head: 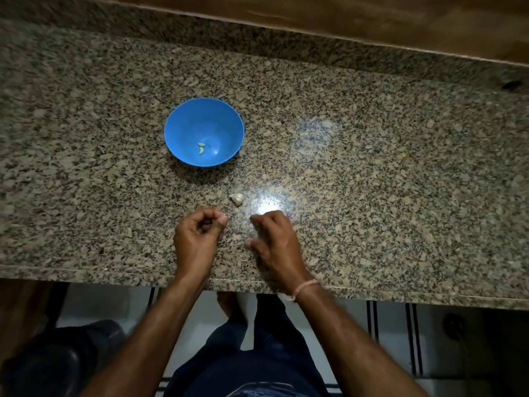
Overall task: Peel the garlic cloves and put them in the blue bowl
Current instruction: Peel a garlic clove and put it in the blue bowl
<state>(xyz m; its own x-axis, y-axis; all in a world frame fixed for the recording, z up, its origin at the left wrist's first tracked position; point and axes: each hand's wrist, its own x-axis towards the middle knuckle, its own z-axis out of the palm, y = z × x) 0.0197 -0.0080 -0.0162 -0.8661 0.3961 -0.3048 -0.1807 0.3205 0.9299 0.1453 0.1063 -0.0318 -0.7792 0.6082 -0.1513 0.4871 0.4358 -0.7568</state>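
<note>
Curling its fingers into a loose pinch, the left hand (200,229) may hold something small, though I cannot tell what; the right hand (270,239) rests spread, fingertips on the table (386,173). Just beyond them an unpeeled garlic clove (237,199) waits within reach, and farther left the blue bowl (204,132) holds two peeled cloves (201,148), probably kept close for easy dropping.

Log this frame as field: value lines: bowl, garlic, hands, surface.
surface: granite counter
bowl: blue bowl, upright, left of centre
in bowl: peeled cloves, small pale pieces at the bottom
garlic: unpeeled piece on the counter, between bowl and hands, untouched
left hand: fingers curled, contents cannot be seen
right hand: fingers down on the counter, contents cannot be seen
wristband: on right wrist
</note>
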